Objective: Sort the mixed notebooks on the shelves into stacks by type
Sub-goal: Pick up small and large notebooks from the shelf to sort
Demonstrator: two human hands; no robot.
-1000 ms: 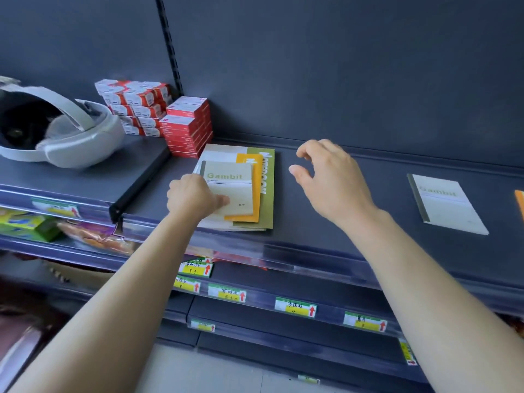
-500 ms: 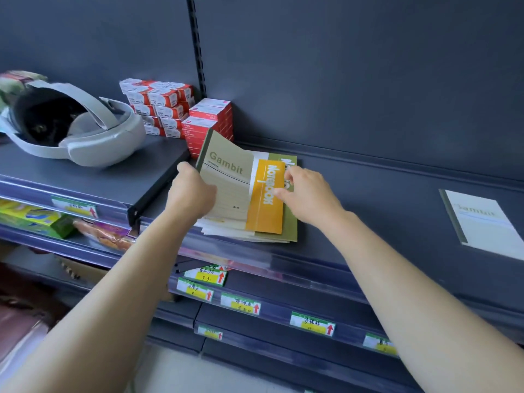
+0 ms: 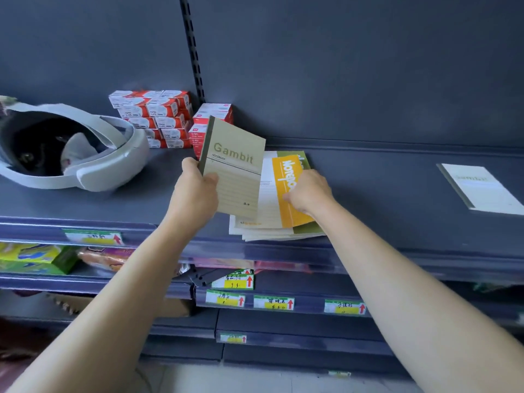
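My left hand grips a beige Gambit notebook by its left edge and holds it tilted up off the pile. Under it lies a mixed stack: a pale lined notebook, an orange notebook and a green notebook at the bottom. My right hand pinches the orange notebook at its right edge. A second Gambit notebook lies flat alone at the far right of the dark shelf.
Stacked red and white small boxes stand at the back left, some right behind the raised notebook. A white headset rests on the left shelf. Price tags line the lower shelf edges; packaged goods sit below left.
My left hand lifted the Gambit notebook higher and more upright off the stack. My right hand came down from mid-air onto the orange notebook and now pinches its edge.
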